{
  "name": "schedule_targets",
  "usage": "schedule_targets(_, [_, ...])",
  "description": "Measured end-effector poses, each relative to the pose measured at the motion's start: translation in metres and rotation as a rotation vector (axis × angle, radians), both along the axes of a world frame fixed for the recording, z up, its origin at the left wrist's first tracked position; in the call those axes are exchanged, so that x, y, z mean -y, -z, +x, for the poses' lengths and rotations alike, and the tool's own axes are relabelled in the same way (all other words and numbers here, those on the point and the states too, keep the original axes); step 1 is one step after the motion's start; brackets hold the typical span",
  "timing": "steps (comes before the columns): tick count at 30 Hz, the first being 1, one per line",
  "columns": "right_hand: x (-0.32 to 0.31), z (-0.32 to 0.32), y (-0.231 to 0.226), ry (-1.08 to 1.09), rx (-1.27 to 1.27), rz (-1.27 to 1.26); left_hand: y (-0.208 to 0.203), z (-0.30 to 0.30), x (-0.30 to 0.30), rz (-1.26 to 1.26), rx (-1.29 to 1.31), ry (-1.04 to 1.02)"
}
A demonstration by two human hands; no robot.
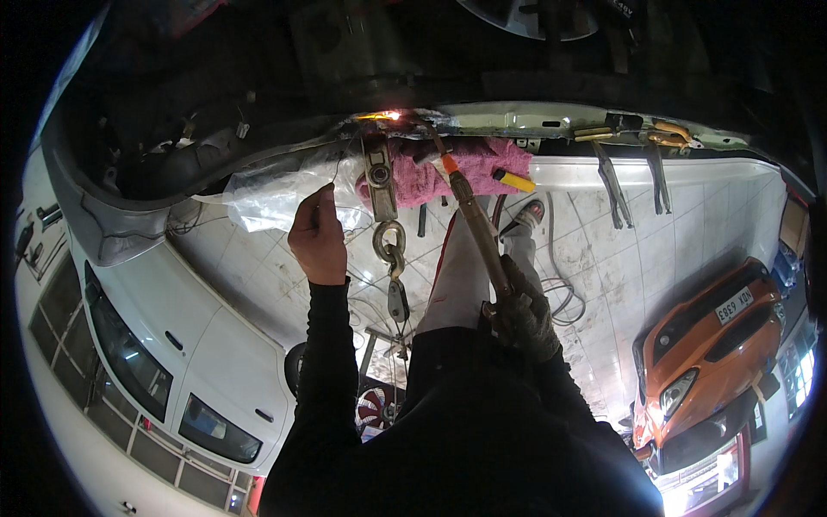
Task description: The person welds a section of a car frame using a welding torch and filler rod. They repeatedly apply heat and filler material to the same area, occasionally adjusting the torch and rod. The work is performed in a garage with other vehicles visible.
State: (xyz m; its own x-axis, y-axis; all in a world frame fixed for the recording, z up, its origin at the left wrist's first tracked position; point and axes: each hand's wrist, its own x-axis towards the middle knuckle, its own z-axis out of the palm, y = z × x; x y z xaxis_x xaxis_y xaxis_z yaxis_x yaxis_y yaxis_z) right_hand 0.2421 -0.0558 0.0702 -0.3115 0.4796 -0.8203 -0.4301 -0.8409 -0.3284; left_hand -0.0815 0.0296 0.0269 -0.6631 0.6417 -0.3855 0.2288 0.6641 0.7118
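My bare left hand pinches a thin wire rod, which rises toward the car body's edge. My gloved right hand is closed around the handle of a brass-coloured gas torch. The torch's slim bent nozzle ends near a bright glowing spot on the metal sill. Between my hands, a metal pulling clamp grips the sill edge, with a chain hook hanging from it. A pink cloth lies behind the clamp and torch; clear plastic sheeting spreads to its left.
A yellow-and-black lighter-like object rests on the cloth's right end. Locking pliers and a second pair hang from the sill. Hoses lie on the tiled floor. A white car stands left, an orange car right.
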Motion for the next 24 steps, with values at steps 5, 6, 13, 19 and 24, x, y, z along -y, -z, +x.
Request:
schedule_targets(5, [-0.002, 0.002, -0.002, 0.059, -0.084, -0.017, -0.004, 0.0, 0.002, 0.041, 0.042, -0.008])
schedule_targets(6, [-0.002, 0.002, -0.003, 0.023, -0.039, -0.026, -0.003, 0.0, 0.001, 0.034, 0.025, 0.002])
schedule_targets(13, [-0.011, 0.004, -0.01, -0.13, 0.054, 0.048, -0.003, 0.001, 0.0, 0.078, 0.054, -0.022])
schedule_targets(19, [-0.006, 0.007, -0.005, -0.114, 0.014, 0.022, -0.002, -0.001, 0.002, 0.037, 0.017, 0.011])
schedule_targets(24, [-0.01, 0.0, -0.009, -0.131, 0.092, 0.032, -0.004, 0.0, 0.0, 0.054, 0.018, 0.008])
